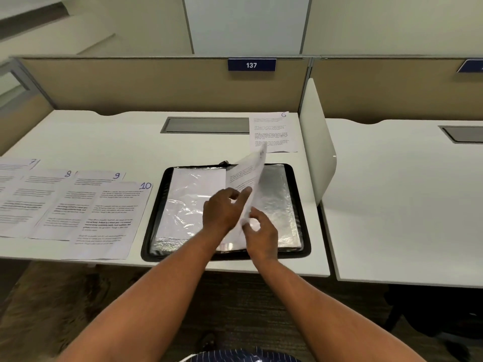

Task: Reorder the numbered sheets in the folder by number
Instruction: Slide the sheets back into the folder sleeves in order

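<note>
Sheet 7 [14, 169], sheet 8 [39, 197], sheet 9 [96, 178] and sheet 10 [109, 220] lie overlapped on the desk [104, 142], well left of the fingers. Over the open black folder [154, 218], the left hand [224, 209] grips a lifted, tilted printed sheet [248, 171] with curled fingers; the right hand [261, 232] pinches its lower edge just beside them. Sheet 6 [271, 131] lies beyond.

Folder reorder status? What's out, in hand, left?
Out: sheet 7, sheet 8, sheet 9 and sheet 10 lie overlapped on the desk left of the folder; sheet 6 lies beyond its far right corner. In hand: left hand and right hand hold a raised sheet over the open folder, number unreadable. Left: probably refiling everything in order; whether more sheets remain in the sleeves is unclear.
</note>
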`<state>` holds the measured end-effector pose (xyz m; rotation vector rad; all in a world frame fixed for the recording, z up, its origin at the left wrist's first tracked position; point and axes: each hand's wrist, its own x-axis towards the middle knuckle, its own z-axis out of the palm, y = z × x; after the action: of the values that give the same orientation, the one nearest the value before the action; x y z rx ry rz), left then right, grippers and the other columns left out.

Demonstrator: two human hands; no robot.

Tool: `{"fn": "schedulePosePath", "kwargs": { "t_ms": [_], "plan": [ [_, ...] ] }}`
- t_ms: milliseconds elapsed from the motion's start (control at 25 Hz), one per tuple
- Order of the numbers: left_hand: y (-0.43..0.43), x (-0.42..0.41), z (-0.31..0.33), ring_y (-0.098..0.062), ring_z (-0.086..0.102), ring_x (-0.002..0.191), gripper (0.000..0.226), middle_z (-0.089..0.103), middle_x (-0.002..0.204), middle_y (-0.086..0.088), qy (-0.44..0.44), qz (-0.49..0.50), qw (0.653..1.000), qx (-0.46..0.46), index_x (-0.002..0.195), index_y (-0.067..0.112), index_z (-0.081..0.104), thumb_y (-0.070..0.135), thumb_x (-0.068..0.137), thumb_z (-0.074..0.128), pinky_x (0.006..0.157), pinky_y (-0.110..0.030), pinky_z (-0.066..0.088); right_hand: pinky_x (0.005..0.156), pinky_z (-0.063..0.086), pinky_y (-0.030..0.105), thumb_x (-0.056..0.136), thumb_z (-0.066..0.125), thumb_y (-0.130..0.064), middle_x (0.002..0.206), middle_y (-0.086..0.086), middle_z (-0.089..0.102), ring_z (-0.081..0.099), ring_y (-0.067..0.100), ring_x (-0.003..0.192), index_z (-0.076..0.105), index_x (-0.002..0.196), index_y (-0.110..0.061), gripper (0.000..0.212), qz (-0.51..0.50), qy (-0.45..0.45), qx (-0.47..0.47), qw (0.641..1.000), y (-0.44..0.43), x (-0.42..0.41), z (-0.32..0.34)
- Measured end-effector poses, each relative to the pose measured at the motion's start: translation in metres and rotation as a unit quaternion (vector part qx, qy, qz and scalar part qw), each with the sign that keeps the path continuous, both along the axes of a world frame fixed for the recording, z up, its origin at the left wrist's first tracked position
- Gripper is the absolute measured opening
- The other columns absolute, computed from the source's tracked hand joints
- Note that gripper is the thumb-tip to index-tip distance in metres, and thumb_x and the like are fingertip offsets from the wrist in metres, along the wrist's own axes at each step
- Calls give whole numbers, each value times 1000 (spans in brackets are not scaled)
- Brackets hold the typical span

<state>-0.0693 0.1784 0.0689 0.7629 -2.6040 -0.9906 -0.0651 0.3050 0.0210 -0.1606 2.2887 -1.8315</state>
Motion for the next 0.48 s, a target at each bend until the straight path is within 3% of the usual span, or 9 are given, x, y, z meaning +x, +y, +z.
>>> {"fn": "schedulePosePath", "kwargs": {
  "t_ms": [120, 240, 400, 480],
  "plan": [
    [-32, -14, 28, -18, 64, 83, 64, 69, 86, 8, -69, 8, 997, 14, 91, 22, 69, 82, 79, 53, 73, -34, 50, 106, 39, 19, 96, 70, -31, 134, -14, 64, 52, 1, 128, 63, 129, -31, 34, 124, 66, 62, 988, -13, 8, 9],
    [-70, -8, 37, -29, 67, 77, 38, 66, 72, -6, -98, 37, 994, -13, 76, 9, 69, 46, 84, 70, 63, -32, 45, 115, 31, 26, 93, 67, -50, 148, -16, 54, 41, 2, 139, 62, 128, -34, 39, 209, 131, 99, 964, -26, 15, 11],
    [-111, 17, 25, -29, 64, 73, 25, 47, 65, 3, -114, 91, 989, 24, 78, 3, 67, 27, 85, 67, 61, -31, 43, 119, 28, 30, 94, 55, -66, 156, -16, 43, 34, 3, 144, 53, 141, -34, 57, 224, 129, 115, 959, -43, 13, -1],
    [-137, 26, 7, -31, 66, 81, 19, 59, 77, -2, -119, 123, 984, 58, 77, 12, 63, 28, 85, 68, 66, -31, 47, 122, 27, 34, 97, 51, -65, 162, -13, 36, 31, 7, 148, 47, 149, -31, 61, 214, 117, 152, 958, -61, 4, -10]
  ]
}}
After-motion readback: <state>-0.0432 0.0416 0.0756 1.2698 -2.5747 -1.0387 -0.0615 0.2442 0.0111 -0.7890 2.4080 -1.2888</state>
